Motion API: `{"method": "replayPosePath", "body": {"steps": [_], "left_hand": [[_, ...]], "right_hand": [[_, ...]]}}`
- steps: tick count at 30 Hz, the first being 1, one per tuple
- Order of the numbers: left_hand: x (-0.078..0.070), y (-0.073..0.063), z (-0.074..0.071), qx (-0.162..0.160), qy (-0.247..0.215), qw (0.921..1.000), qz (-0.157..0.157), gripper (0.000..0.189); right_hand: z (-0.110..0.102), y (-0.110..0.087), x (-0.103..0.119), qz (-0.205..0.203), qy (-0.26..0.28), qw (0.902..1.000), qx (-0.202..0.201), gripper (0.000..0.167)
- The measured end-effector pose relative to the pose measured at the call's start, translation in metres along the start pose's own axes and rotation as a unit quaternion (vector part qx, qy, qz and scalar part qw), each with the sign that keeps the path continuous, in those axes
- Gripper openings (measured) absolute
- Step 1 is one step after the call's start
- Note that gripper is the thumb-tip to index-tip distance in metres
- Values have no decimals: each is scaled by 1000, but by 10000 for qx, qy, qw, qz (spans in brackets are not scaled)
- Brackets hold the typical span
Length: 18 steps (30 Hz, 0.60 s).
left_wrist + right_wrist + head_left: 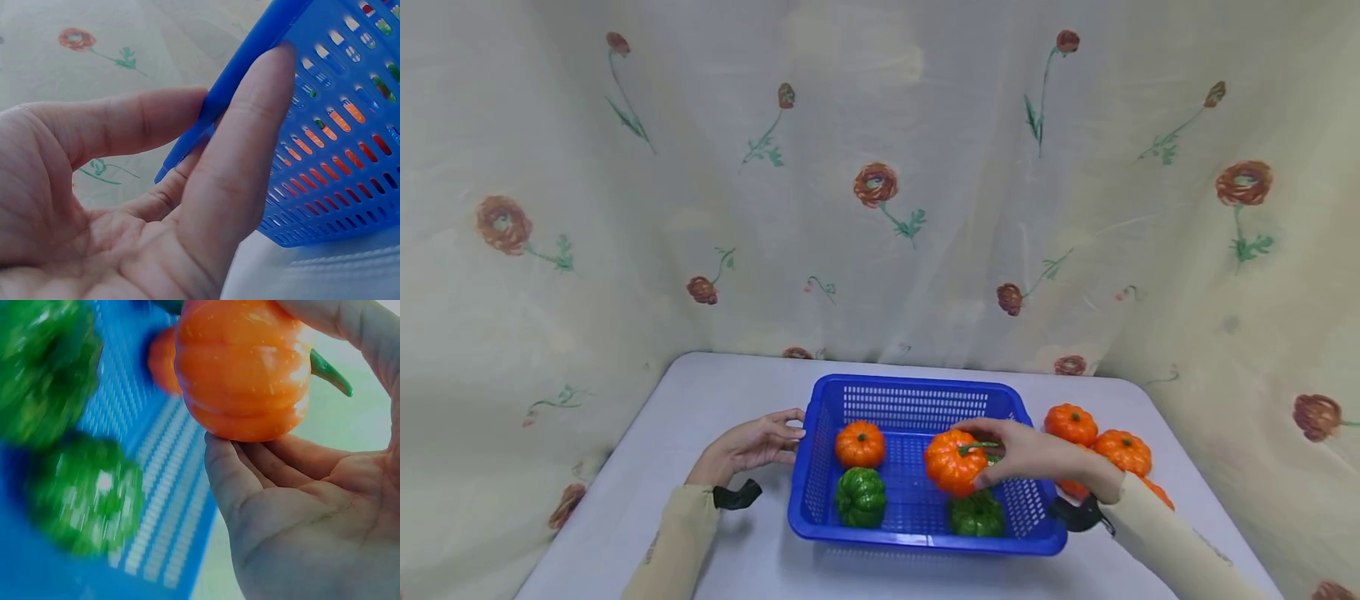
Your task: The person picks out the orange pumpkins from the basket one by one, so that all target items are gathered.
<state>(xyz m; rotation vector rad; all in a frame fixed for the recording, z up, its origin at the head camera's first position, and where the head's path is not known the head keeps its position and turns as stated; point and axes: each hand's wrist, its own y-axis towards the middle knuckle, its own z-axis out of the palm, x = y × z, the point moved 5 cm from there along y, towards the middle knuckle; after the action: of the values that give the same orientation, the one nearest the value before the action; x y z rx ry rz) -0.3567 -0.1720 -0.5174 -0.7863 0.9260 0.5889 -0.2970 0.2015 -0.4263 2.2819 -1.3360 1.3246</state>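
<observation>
My right hand (1026, 450) grips a small orange pumpkin (953, 463) with a green stem, held over the right part of a blue plastic basket (913, 538). In the right wrist view, thumb and fingers span the pumpkin (244, 375). At the basket's left side, my left hand (758, 446) pinches the rim (234, 69) between thumb and fingers. Inside the basket sit an orange pumpkin (861, 444) and a green pumpkin (861, 497) on the left. Another green pumpkin (976, 512) lies at the front right, and one more green one behind the right hand is mostly hidden.
Right of the basket, several orange pumpkins (1123, 452) lie grouped on the white table (737, 383), partly covered by the right forearm. A flowered cloth (880, 275) hangs behind and along both sides. Black bands (737, 495) circle both wrists.
</observation>
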Motion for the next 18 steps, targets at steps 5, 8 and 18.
{"method": "replayPosePath", "body": {"steps": [5,8,18], "left_hand": [[2,-1,-1,-45,9,10000,-19,29],[2,-1,-1,-40,67,10000,18,29],[0,0,5,54,35,10000,58,28]], "right_hand": [[-34,-50,-34,392,-127,9967,-696,78],[-48,-80,-58,726,-265,9911,-1087,80],[-56,-147,-133,1969,149,9701,-1409,83]]}}
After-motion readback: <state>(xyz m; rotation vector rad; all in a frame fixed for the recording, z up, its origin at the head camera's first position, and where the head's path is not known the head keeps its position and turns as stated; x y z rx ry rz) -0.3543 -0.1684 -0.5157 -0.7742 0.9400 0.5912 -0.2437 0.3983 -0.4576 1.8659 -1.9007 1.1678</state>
